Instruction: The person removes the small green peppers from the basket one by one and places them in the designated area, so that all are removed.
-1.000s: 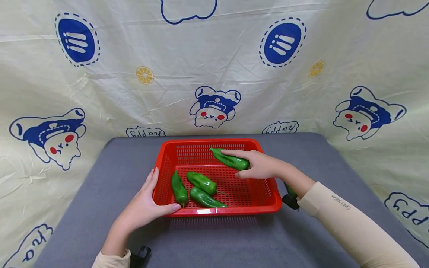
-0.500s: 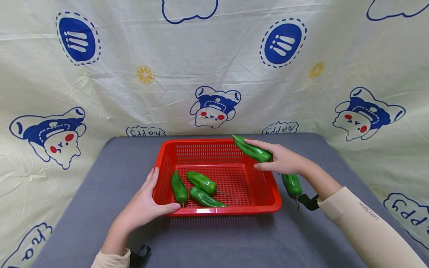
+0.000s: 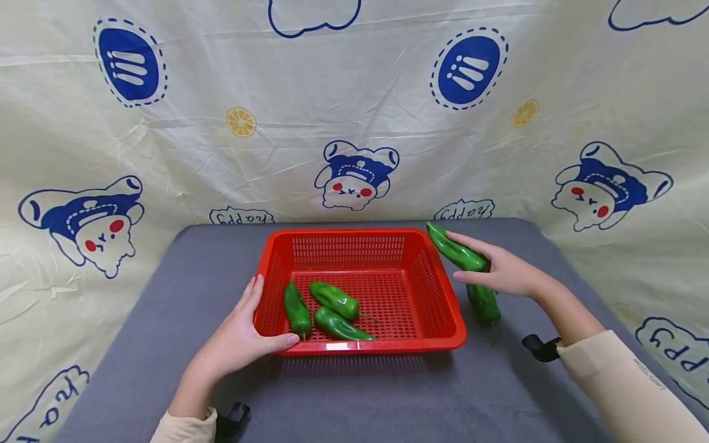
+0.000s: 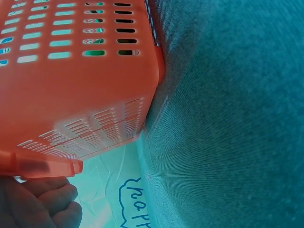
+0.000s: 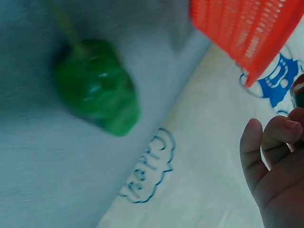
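A long green pepper [image 3: 456, 249] is held between the thumb and fingers of my right hand [image 3: 509, 267], just beyond the right rim of a red plastic basket [image 3: 432, 344]. Under that hand another green pepper [image 3: 483, 303] lies on the table, seen stem end first in the right wrist view [image 5: 97, 88]. My left hand [image 3: 235, 338] grips the basket's near left corner, thumb on the front rim and fingers along the left side. Inside the basket, toward its left, lie three peppers: one upright-pointing pepper [image 3: 296, 311], one behind [image 3: 334, 300] and one in front [image 3: 340, 325].
The basket stands on a grey cloth-covered table [image 3: 354, 400]. A pale printed curtain [image 3: 277, 178] hangs behind the table and at its sides. Black straps [image 3: 540, 347] circle the wrists.
My right hand has carried its pepper rightward from over the basket to outside its right rim. The pepper on the table has come more into view. My left hand has stayed put.
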Motion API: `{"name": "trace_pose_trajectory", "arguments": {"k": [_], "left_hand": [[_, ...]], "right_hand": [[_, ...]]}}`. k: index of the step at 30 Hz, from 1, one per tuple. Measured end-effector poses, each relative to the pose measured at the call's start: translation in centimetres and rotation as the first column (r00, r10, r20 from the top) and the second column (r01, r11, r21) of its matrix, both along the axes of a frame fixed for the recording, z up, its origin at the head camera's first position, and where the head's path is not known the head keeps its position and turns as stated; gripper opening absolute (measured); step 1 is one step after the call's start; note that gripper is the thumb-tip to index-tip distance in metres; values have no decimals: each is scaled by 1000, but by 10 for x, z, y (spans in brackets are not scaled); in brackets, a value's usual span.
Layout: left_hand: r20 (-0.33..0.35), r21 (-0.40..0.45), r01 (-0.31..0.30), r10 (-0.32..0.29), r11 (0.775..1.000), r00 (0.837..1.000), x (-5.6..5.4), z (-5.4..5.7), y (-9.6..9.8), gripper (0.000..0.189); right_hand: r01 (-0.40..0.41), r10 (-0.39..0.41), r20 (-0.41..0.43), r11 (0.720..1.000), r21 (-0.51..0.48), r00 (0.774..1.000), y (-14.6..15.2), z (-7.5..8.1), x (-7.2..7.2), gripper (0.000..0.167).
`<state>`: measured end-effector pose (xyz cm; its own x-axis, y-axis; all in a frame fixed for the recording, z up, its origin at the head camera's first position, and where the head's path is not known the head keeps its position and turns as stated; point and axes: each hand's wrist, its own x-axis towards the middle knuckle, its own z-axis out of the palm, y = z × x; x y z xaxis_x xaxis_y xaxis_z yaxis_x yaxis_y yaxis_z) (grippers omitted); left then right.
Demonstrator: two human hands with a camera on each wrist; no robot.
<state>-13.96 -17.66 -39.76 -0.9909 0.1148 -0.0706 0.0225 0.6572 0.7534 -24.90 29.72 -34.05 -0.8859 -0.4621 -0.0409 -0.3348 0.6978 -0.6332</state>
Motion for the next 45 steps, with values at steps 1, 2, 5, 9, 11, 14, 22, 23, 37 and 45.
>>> {"name": "trace_pose_trajectory", "arguments": {"k": [1,2,5,9,11,14,22,23,37,45], "left_hand": [[1,2,0,0,1000,1000,0,0,0,126],[2,2,0,0,1000,1000,0,0,0,126],[0,1,1,-1,1000,1000,-1,0,0,126],[-10,-8,0,0,1000,1000,-1,0,0,126],[-22,-17,0,-1,1000,1000,-1,0,-1,125],[-39,-25,3,-4,1000,999,0,-1,-1,124],[-35,-22,0,-1,1000,999,0,0,-2,124],[-35,-23,0,0,1000,999,0,0,-2,124],[-27,-21,0,-1,1000,1000,0,-1,0,124],[-25,-16,4,-4,1000,1000,-1,0,1,123]], "right_hand": [[13,-13,-2,1000,7,1000,5,-2,1,82],[28,-28,-1,1000,14,1000,9,-4,2,82],[69,-69,-12,997,39,998,24,-11,6,82],[131,-127,-46,985,108,991,46,-25,9,83],[163,-155,-62,974,157,986,57,-33,9,84],[197,-186,-70,957,213,980,70,-45,10,85],[260,-249,-75,917,301,966,90,-66,8,90],[261,-251,-75,914,310,965,92,-68,8,90],[221,-245,14,896,385,969,94,-78,12,88],[176,-252,120,879,442,960,94,-52,13,102]]}}
